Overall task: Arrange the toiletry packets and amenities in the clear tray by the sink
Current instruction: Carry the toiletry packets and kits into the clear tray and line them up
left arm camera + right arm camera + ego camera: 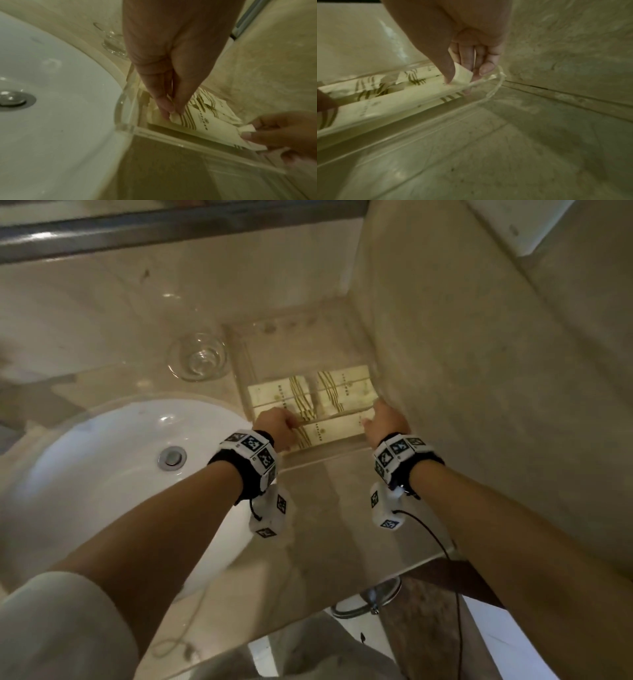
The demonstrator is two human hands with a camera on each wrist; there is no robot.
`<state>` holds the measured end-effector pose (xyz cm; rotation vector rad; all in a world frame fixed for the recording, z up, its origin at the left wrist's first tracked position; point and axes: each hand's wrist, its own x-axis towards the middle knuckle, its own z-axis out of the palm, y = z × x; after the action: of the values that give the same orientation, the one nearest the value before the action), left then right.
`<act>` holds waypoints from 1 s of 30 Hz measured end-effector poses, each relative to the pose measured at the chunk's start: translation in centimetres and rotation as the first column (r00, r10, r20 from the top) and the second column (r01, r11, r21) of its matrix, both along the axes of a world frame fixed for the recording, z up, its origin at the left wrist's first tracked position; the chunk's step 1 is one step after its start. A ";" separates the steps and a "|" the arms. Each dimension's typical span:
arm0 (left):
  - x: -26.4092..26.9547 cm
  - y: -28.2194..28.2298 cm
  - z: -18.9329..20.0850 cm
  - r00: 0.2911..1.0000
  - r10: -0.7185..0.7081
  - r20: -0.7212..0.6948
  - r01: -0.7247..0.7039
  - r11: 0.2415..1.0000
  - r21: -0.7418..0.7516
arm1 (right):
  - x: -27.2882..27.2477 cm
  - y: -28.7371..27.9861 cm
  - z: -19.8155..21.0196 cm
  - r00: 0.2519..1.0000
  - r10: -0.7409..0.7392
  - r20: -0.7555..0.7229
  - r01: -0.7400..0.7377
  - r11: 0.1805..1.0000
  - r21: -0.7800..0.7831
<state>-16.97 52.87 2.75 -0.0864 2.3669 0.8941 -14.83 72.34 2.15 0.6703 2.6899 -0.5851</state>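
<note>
Both hands are at the near row of the clear tray [342, 448], which sits on the bench [329, 508] between the sink [113, 460] and the side wall. The left hand [275, 424] pinches the left end of a long cream packet [330, 429] between thumb and fingers [180, 106], and the right hand [385, 419] pinches its right end the same way, thumb against fingers [467, 60]. Two more striped packets [308, 392] lie side by side just behind it, inside the tray. The step looks like seating this packet square along the front wall. To do it well, keep the two ends level, lower it flat, let it touch the row behind without riding over it, and release both pinches together. A drinking glass [202, 359] stands just left of the tray.
</note>
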 end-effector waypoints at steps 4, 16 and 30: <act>0.0 -0.3 0.7 0.995 -0.088 -0.047 0.081 0.987 -0.139 | -0.3 -0.9 -0.3 0.995 0.098 -0.006 -0.097 0.993 0.060; 0.9 -0.5 1.0 0.965 -0.258 -0.045 0.230 0.917 -0.326 | -0.5 -0.6 -0.7 0.994 0.085 0.067 -0.084 0.996 -0.019; 0.9 -0.4 1.5 0.913 -0.400 -0.086 0.286 0.774 -0.565 | -1.1 -1.9 -2.0 0.999 -0.043 -0.021 0.041 0.995 -0.095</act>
<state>-16.07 52.46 4.22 0.2240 2.6398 0.0330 -15.98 70.44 0.16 0.7002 2.6560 -0.7300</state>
